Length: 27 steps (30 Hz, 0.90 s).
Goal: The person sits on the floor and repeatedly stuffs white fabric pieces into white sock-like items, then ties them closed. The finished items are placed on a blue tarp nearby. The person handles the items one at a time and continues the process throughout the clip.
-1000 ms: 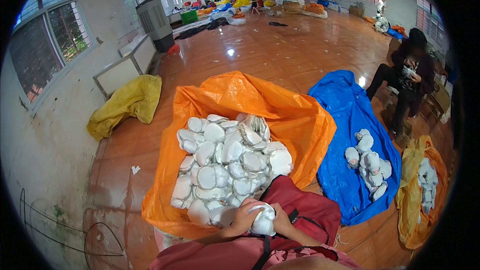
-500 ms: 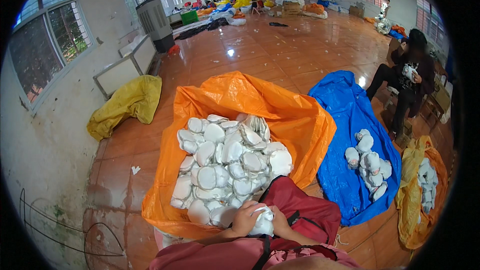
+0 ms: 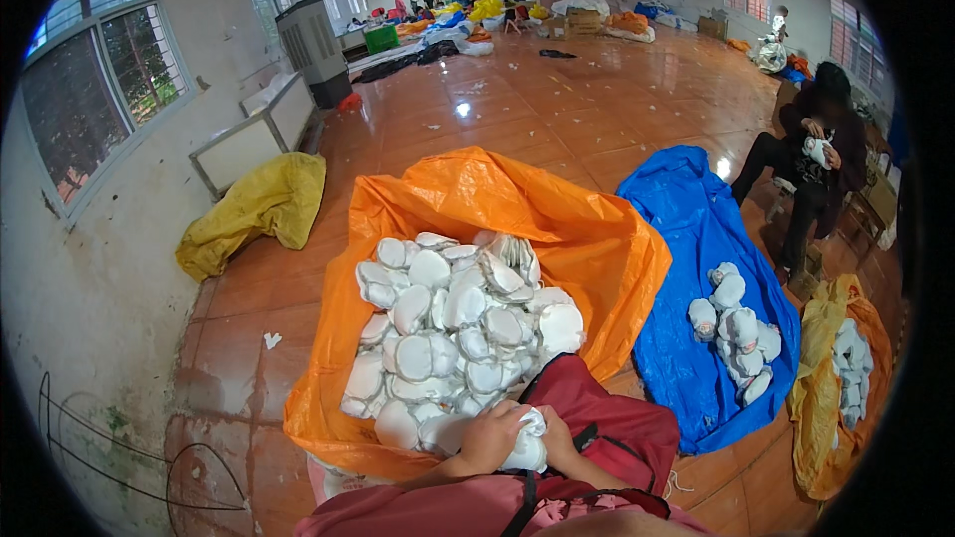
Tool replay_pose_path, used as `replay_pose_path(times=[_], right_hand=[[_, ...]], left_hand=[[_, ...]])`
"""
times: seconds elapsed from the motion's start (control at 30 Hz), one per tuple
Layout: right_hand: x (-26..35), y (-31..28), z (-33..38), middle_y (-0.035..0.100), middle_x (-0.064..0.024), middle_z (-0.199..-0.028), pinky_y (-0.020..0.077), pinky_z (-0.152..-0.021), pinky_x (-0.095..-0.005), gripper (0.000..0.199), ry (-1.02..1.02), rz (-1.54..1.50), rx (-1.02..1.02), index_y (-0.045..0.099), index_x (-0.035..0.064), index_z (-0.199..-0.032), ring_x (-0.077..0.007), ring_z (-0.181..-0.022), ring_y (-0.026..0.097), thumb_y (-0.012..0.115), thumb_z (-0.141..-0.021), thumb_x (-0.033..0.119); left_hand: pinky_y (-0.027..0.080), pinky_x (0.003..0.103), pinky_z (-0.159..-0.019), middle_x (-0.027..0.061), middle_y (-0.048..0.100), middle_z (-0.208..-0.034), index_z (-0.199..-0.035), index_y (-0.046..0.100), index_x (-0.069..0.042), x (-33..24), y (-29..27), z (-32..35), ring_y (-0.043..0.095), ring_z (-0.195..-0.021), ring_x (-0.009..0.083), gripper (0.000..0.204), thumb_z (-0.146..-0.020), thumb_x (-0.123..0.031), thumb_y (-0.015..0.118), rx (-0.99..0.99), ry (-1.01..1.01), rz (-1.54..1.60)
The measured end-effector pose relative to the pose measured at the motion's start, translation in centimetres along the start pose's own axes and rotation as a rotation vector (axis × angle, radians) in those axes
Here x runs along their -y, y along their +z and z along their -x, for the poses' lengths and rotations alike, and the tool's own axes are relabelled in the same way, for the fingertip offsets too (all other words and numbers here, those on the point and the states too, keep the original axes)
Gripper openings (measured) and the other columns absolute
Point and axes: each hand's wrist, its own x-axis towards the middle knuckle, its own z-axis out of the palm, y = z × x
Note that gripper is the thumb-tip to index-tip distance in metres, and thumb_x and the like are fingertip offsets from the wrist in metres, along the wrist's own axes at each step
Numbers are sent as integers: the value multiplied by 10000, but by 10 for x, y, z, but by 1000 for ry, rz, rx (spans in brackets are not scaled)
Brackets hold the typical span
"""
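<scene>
A wide tiled floor (image 3: 597,109) runs away to the far wall, glossy and largely open in its middle stretch; along the left it ends at a stained white wall (image 3: 90,268) with barred windows. Directly ahead lies the orange sack (image 3: 557,229), its mouth spread wide and its rim rolled outward, the near edge reaching almost to the person's lap. It holds a heap of white moulded pads (image 3: 448,328), piled toward the near side, while the far half of the orange lining is bare. Just right of it, edges touching, the blue sack (image 3: 686,239) lies flat with a smaller cluster of white pads (image 3: 734,323) near its right edge. Beyond that, a yellow-orange sack (image 3: 836,438) holds more pads against the right rim. A crumpled yellow sack (image 3: 259,209) sits well apart by the wall on the left. A seated co-worker in dark clothes (image 3: 811,154) works at the right. A maroon cloth (image 3: 617,418) covers the person's lap.

Both hands meet over one white pad (image 3: 527,447) at the sack's near rim: the left hand (image 3: 489,436) curls over its top, the right hand (image 3: 562,438) wraps its right side, fingers closed on it. Compared with a second earlier, the hands and pad sit in nearly the same place; the piles are unchanged.
</scene>
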Motion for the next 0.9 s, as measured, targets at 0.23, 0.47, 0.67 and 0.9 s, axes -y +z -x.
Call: replay_pose_path(times=[0.23, 0.47, 0.67, 0.9], right_hand=[[-4, -5, -1, 621, -44, -971, 475, -797, -282, 444, -32, 44, 21, 544, 47, -1051, -121, -875, 564, 823, -731, 176], [-16, -8, -6, 654, -93, -971, 487, -812, -305, 460, 55, -46, 24, 567, 28, -1064, -158, -894, 601, 819, -716, 192], [-11, -13, -9, 613, -32, -1008, 481, -808, -266, 478, 25, 10, 43, 535, 41, -1078, -100, -896, 563, 838, -726, 152], [-13, -7, -8, 612, -46, -1021, 481, -829, -273, 498, 13, -51, 105, 517, 33, -1100, -111, -927, 575, 833, -735, 152]], left_hand=[[517, 380, -793, 78, 619, -1073, -1149, 661, -135, 9, 0, -6, 627, -935, 323, 316, -833, -142, 663, 125, 59, 105], [503, 340, -852, 136, 608, -1117, -1239, 571, -51, 28, 21, -1, 629, -972, 279, 456, -828, -169, 729, -30, -252, 504], [511, 321, -838, 77, 613, -1090, -1218, 537, -22, 44, 17, -10, 620, -977, 197, 388, -913, -221, 670, 194, -774, 1340], [532, 337, -817, 65, 617, -1084, -1192, 538, -43, 57, 15, -13, 623, -973, 171, 311, -945, -209, 627, 370, -889, 1571]])
